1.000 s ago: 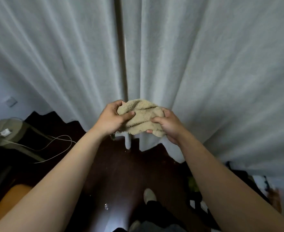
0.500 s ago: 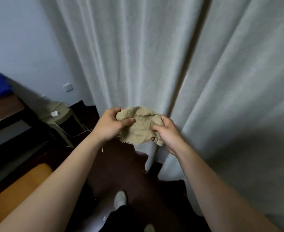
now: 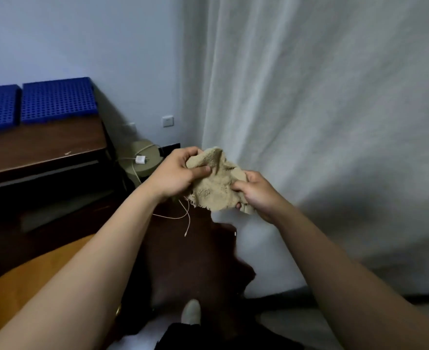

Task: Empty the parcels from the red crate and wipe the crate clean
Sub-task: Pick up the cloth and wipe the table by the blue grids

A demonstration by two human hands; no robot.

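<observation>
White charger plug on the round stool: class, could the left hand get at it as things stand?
Probably not yet: the left hand grips the beige cloth, as does the right hand. Otherwise nothing stands between it and the plug.

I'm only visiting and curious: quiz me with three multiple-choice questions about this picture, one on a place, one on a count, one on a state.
1. Where do the blue perforated plastic trays sit?
A) on the dark brown wooden desk
B) on the floor
C) in the person's hands

2. How many blue trays show?
A) one
B) two
C) four

3. What state is the beige terry cloth in?
A) folded flat on the desk
B) crumpled and gripped by both hands
C) hanging from a hook

Answers:
1 A, they rest on the desk's top.
2 B, two lie side by side.
3 B, the left hand and right hand each pinch it in the air.
</observation>
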